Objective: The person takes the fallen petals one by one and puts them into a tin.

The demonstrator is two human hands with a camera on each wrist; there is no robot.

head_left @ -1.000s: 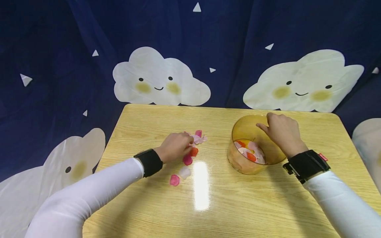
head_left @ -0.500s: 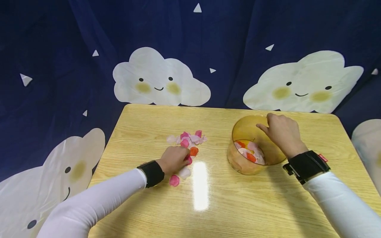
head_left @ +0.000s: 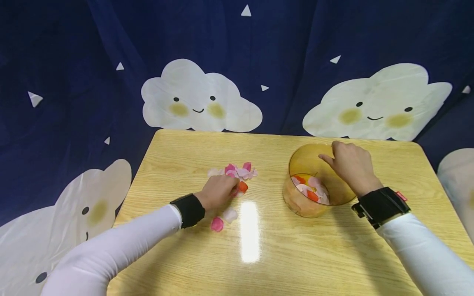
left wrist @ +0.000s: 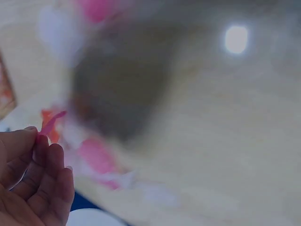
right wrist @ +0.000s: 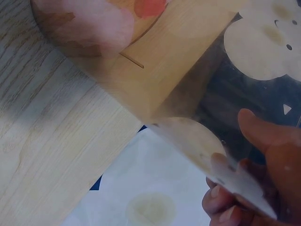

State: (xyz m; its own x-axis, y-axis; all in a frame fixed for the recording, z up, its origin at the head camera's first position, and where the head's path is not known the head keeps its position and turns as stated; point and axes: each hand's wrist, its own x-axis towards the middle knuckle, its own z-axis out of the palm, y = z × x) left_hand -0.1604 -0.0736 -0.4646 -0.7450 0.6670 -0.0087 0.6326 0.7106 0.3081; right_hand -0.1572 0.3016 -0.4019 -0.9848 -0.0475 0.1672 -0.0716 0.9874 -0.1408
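In the left wrist view my left hand (left wrist: pixel 40 183) pinches a bright pink petal (left wrist: pixel 52 123) between thumb and index finger. In the head view, that left hand (head_left: pixel 219 191) hovers by a loose pile of petals (head_left: pixel 242 172), partly covering it. An orange petal (head_left: pixel 242 187) lies just past the fingertips. My right hand (head_left: pixel 352 164) grips the far right rim of a transparent amber round container (head_left: pixel 301 203), thumb inside and fingers outside. Inside it lie several pale pink and orange petals (head_left: pixel 312 195), which the right wrist view shows through the clear wall (right wrist: pixel 155 80).
Nearer me than the left hand, a white petal (head_left: pixel 230 214) and a pink petal (head_left: pixel 217 224) lie on the wooden table (head_left: pixel 296 255). Behind the table hangs a dark blue curtain (head_left: pixel 281 49) with clouds on it.
My left hand came back toward me to a dark pink petal, then moved slightly away again with it pinched. The right hand and the container have stayed put.
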